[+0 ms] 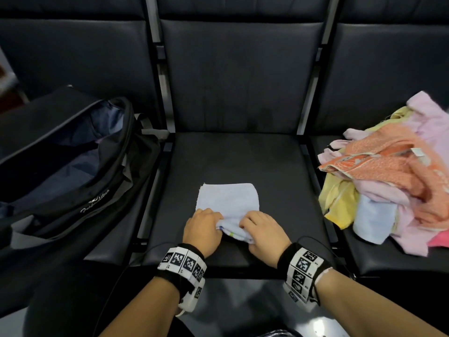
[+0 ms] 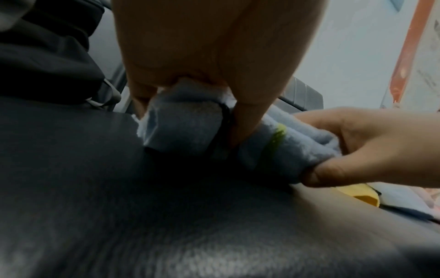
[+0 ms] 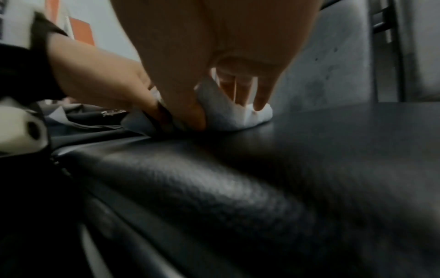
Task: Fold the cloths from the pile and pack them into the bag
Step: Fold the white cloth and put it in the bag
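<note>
A pale blue cloth (image 1: 228,199) lies flat on the middle black seat (image 1: 233,156), its near edge bunched into a roll with a green stripe (image 2: 277,139). My left hand (image 1: 204,227) pinches the roll's left end (image 2: 183,124). My right hand (image 1: 264,231) grips its right end (image 3: 228,114), thumb under and fingers over. A pile of pink, orange, yellow and blue cloths (image 1: 393,171) sits on the right seat. The open black bag (image 1: 65,152) rests on the left seat, with dark fabric inside.
Seat backs (image 1: 240,76) rise behind all three seats, with metal dividers (image 1: 165,88) between them. The far half of the middle seat is bare. The grey floor (image 1: 243,307) shows below the seat's front edge.
</note>
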A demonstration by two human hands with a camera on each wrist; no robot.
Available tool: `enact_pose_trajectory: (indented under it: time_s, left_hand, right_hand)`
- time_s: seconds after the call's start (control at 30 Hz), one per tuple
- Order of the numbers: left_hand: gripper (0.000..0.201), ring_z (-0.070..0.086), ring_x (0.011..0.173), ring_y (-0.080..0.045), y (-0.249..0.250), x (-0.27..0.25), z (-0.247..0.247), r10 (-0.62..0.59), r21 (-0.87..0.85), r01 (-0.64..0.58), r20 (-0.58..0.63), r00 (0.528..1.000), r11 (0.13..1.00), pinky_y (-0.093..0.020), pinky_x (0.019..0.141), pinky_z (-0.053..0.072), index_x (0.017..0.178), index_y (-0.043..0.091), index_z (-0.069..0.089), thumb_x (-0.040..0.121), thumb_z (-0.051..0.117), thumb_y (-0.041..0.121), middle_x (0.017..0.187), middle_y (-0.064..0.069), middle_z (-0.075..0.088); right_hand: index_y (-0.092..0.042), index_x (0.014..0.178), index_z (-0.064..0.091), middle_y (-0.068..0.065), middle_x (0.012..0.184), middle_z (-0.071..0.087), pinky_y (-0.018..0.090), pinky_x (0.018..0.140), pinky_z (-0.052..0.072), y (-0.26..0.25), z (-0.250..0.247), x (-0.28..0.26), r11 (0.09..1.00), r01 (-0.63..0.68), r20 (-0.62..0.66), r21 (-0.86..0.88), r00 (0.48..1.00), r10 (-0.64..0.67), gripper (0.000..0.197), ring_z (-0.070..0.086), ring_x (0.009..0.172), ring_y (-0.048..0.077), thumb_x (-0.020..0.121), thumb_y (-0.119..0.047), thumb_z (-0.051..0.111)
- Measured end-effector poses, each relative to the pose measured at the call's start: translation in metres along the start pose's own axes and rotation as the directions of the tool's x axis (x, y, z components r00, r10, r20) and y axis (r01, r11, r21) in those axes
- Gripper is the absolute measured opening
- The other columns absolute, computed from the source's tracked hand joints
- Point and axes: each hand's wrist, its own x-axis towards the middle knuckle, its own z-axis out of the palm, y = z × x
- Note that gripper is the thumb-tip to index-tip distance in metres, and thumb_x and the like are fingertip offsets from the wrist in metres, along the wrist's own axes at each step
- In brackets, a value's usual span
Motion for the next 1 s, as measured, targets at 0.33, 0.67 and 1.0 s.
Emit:
enact_pose_trajectory:
  time_s: [0.33,0.67,1.0]
  left_hand:
    - [0.012,0.054,0.093,-0.018,-0.012,0.005,-0.01,-0.055,-0.235,0.041,-0.053,0.997,0.971,-0.033,0.081,0.046,0.083,0.016,0.067,0.074,0.062,0.01,0.088,0.005,0.065]
    - [0.011,0.059,0.068,-0.01,-0.013,0.014,-0.011,-0.239,-0.713,0.219,0.075,0.968,0.666,-0.029,0.065,0.047,0.076,0.012,0.065,0.082,0.073,0.016,0.073,0.003,0.065]
    - [0.033,0.061,0.068,-0.026,-0.015,0.021,0.006,-0.407,-0.647,0.326,0.027,0.913,0.689,-0.047,0.067,0.055,0.085,0.002,0.063,0.09,0.069,0.035,0.077,-0.011,0.066]
  right_hand:
    - [-0.022,0.094,0.059,-0.002,0.085,0.067,0.017,0.068,0.044,0.026,-0.016,0.008,0.741,-0.294,-0.037,0.603,0.918,0.394,0.012,0.061,0.077,0.013,0.09,-0.01,0.058]
    - [-0.028,0.101,0.062,-0.011,0.095,0.067,0.015,0.07,0.043,0.044,-0.015,0.011,0.604,-0.377,-0.041,0.703,0.825,0.563,0.011,0.061,0.089,-0.001,0.091,-0.023,0.064]
    - [-0.011,0.124,0.055,0.01,0.115,0.061,0.028,0.086,0.042,0.051,-0.003,0.028,0.594,-0.607,0.108,0.529,0.742,0.662,0.04,0.058,0.105,0.024,0.09,-0.028,0.067]
